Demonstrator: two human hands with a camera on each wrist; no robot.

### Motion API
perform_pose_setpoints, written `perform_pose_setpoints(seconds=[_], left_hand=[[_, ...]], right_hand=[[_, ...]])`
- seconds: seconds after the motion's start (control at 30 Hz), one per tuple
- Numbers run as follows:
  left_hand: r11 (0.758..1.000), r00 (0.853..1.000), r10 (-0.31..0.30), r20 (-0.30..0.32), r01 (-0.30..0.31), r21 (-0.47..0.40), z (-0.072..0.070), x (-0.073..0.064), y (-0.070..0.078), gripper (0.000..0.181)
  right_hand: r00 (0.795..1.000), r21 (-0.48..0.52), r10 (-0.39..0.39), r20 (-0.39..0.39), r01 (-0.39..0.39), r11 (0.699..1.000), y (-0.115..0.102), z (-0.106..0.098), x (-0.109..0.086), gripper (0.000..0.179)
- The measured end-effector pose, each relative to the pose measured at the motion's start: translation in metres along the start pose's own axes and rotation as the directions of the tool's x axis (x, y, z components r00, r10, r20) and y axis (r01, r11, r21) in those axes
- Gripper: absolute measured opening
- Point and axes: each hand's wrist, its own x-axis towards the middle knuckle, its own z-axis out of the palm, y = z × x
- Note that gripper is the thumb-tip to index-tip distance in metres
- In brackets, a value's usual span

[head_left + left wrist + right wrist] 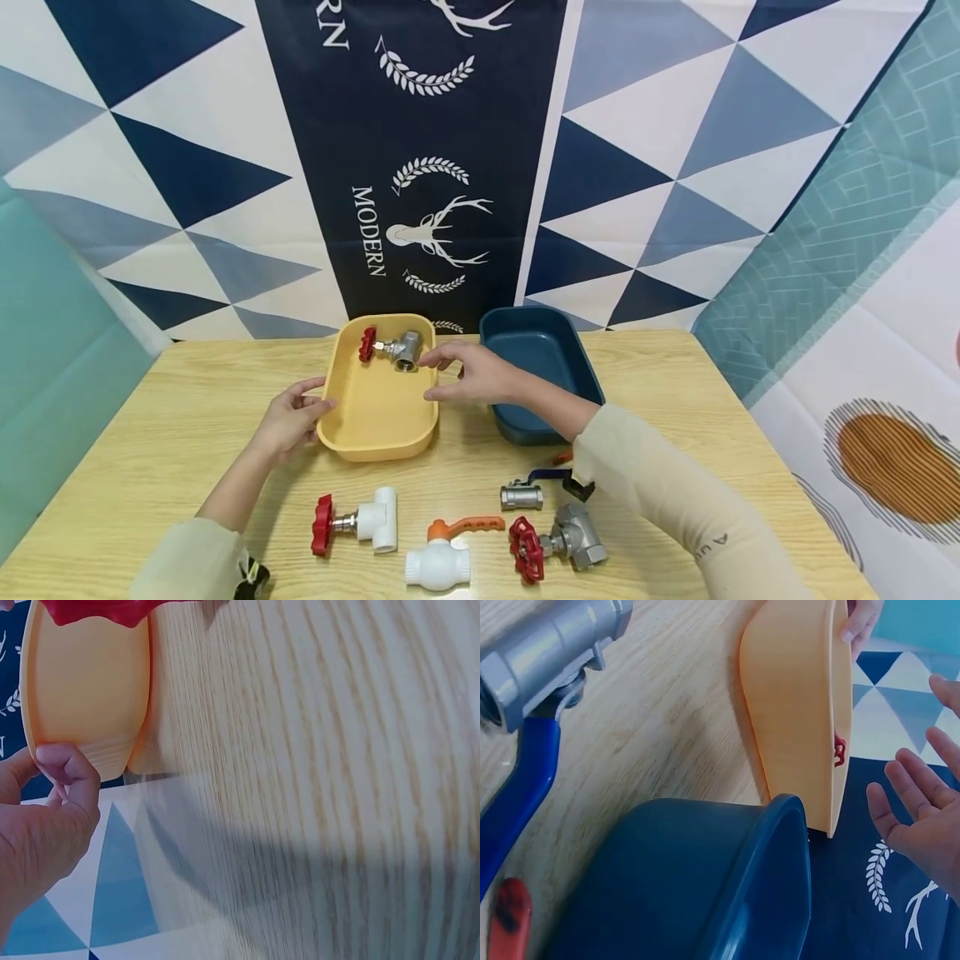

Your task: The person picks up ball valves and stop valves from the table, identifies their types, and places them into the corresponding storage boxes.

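Note:
At the left side of the yellow tray (382,425), my left hand (291,417) pinches the rim between thumb and fingers; the left wrist view shows this hand (52,810) on the tray wall (90,682) too. Inside the tray's far end lies a metal gate valve (405,348) with a red handwheel (367,344). Over the tray's right side hovers my right hand (476,375), its fingertips close to the valve. Fingers of the right hand (926,802) are spread and hold nothing in the right wrist view.
A dark blue tray (536,342) stands to the right, under my right forearm. Along the front lie a white valve with red handwheel (375,521), a white ball valve with orange lever (438,567), a blue-handled metal valve (521,497) and a red-wheeled metal valve (577,537).

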Motion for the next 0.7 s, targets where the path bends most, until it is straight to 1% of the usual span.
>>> perform_pose_setpoints(seconds=[0.13, 0.27, 0.37, 0.53, 0.7], left_hand=[[1.000, 1.000, -0.006, 0.000, 0.006, -0.001, 0.000, 0.000, -0.001, 0.060], [1.000, 1.000, 0.003, 0.004, -0.003, -0.002, 0.000, 0.001, 0.000, 0.060], [1.000, 1.000, 0.010, 0.011, -0.010, 0.002, 0.000, 0.001, 0.000, 0.061], [1.000, 1.000, 0.012, 0.005, -0.012, 0.020, 0.001, 0.000, 0.000, 0.060], [1.000, 1.000, 0.009, 0.004, -0.009, 0.021, 0.000, -0.002, 0.000, 0.060]], right_hand=[[1.000, -0.001, -0.011, -0.004, 0.011, 1.000, 0.000, -0.001, -0.006, 0.048], [1.000, -0.006, -0.012, -0.004, 0.011, 1.000, 0.001, -0.002, -0.012, 0.046], [1.000, 0.005, -0.008, -0.003, 0.008, 1.000, 0.003, -0.003, -0.018, 0.046], [1.000, 0.035, -0.001, -0.007, 0.001, 0.999, 0.008, -0.002, -0.028, 0.046], [1.000, 0.038, -0.019, -0.014, 0.020, 0.999, 0.012, -0.004, -0.038, 0.046]])
